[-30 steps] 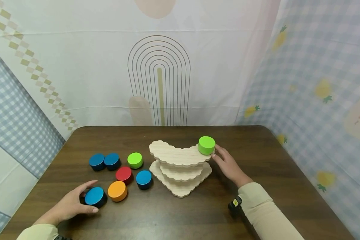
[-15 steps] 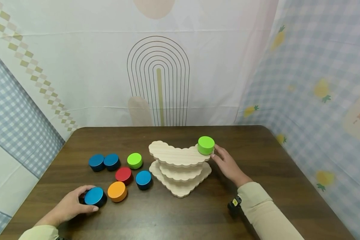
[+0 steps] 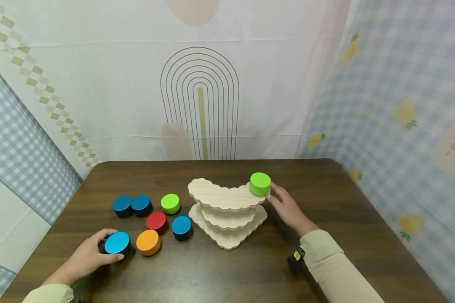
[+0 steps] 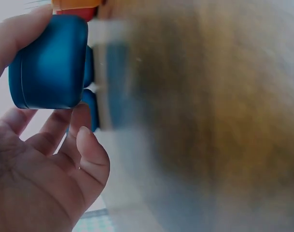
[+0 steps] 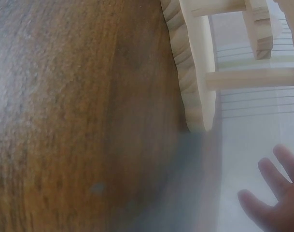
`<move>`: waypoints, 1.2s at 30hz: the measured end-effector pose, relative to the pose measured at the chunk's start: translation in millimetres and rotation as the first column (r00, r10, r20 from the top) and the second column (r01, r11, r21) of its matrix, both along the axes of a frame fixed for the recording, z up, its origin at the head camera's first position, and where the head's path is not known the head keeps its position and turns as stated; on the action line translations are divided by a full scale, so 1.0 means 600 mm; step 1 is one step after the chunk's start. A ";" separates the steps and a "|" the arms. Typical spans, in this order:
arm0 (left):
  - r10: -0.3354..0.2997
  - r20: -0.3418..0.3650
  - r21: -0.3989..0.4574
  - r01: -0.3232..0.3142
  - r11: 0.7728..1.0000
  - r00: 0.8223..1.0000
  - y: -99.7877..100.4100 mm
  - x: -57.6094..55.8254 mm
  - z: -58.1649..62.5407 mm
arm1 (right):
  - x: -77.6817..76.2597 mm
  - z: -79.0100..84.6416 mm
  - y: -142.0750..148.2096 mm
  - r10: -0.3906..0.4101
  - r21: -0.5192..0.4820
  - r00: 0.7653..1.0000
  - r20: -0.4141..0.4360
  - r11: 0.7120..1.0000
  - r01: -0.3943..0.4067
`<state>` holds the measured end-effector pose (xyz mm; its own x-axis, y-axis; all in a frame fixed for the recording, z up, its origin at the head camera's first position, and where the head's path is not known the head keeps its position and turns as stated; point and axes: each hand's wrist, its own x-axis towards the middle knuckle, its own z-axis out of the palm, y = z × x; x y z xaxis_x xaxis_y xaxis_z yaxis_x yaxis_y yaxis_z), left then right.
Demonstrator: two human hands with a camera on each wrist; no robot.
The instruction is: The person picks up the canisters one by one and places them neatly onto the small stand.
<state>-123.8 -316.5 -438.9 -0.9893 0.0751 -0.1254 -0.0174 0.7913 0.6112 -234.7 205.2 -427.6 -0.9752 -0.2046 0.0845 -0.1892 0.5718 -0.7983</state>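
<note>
My left hand [image 3: 88, 257] grips a blue round block [image 3: 117, 243] between thumb and fingers. In the left wrist view this blue block [image 4: 50, 63] appears just off the tabletop. On the table's right half stands a tiered wooden stand [image 3: 221, 197] with scalloped edges. A green round block [image 3: 260, 184] sits on the right end of its top tier. My right hand [image 3: 288, 209] is beside that end, fingers extended at the tier's edge and close to the green block. Whether they touch it cannot be told. In the right wrist view, posts [image 5: 253, 78] join the stand's tiers.
Left of the stand lie an orange round block [image 3: 148, 242], a red one [image 3: 157, 222], another green one [image 3: 170, 203] and more blue ones [image 3: 181, 227]. The brown wooden table [image 3: 220, 277] ends at a patterned cloth backdrop [image 3: 136, 97].
My left hand has closed on the blue round block and raised it slightly, shifting a little left and away from the orange one. My right hand and the stand stay put.
</note>
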 end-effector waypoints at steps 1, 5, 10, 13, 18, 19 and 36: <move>0.003 -0.006 0.006 -0.003 1.000 1.000 0.003 -0.001 0.003 | 0.000 -0.001 0.000 0.001 0.000 1.000 0.001 1.000 -0.001; 0.005 -0.058 0.022 -0.004 1.000 0.998 0.017 -0.003 0.015 | -0.001 -0.002 0.001 0.002 -0.007 1.000 -0.003 1.000 -0.002; -0.018 -0.153 0.033 0.023 0.999 0.988 0.040 -0.010 0.029 | 0.002 -0.001 0.002 0.013 -0.019 1.000 -0.014 1.000 -0.013; -0.032 -0.196 0.065 0.046 0.997 0.980 0.055 -0.014 0.038 | 0.003 -0.001 0.003 0.020 -0.030 1.000 -0.013 0.999 -0.020; -0.037 -0.235 0.121 0.067 0.990 0.971 0.082 -0.022 0.052 | 0.003 -0.002 0.003 0.024 -0.033 1.000 -0.012 0.999 -0.024; -0.037 -0.243 0.129 0.070 0.989 0.969 0.087 -0.024 0.054 | 0.003 -0.002 0.003 0.024 -0.032 1.000 -0.010 0.999 -0.024; -0.034 -0.303 0.124 0.075 0.989 0.953 0.168 -0.058 0.085 | 0.001 -0.002 0.000 0.022 -0.022 1.000 -0.021 1.000 -0.022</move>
